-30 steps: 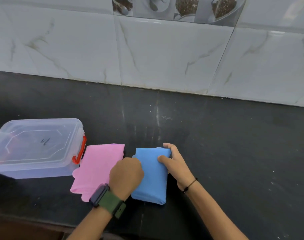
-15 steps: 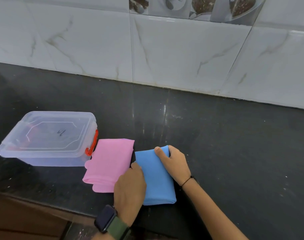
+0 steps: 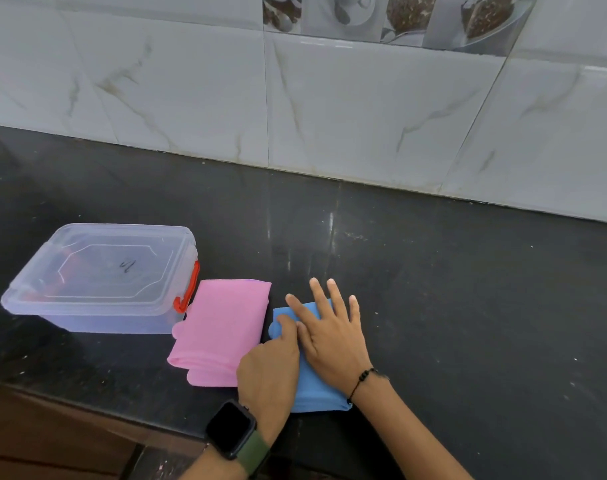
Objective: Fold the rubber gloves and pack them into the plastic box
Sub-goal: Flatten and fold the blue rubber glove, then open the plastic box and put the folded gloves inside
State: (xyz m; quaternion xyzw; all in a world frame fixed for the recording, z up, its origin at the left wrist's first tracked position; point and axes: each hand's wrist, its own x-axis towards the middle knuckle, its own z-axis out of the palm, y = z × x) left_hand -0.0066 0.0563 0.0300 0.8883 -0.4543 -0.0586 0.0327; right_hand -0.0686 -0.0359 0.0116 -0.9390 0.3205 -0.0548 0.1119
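A folded blue rubber glove (image 3: 314,393) lies on the black counter near its front edge. My right hand (image 3: 329,334) rests flat on top of it, fingers spread. My left hand (image 3: 271,365), with a watch on the wrist, presses its fingertips on the glove's left side. A folded pink rubber glove (image 3: 222,327) lies just left of the blue one, untouched. The clear plastic box (image 3: 101,278) with a red latch stands further left, its lid on.
The black counter (image 3: 468,306) stretches to the right and back to a tiled wall (image 3: 329,98). The counter's front edge (image 3: 87,410) runs just below the gloves, with brown cabinet wood beneath.
My right hand has let go of the blue glove's far edge and now lies flat on it with fingers spread. My left hand has slid up along the glove's left side.
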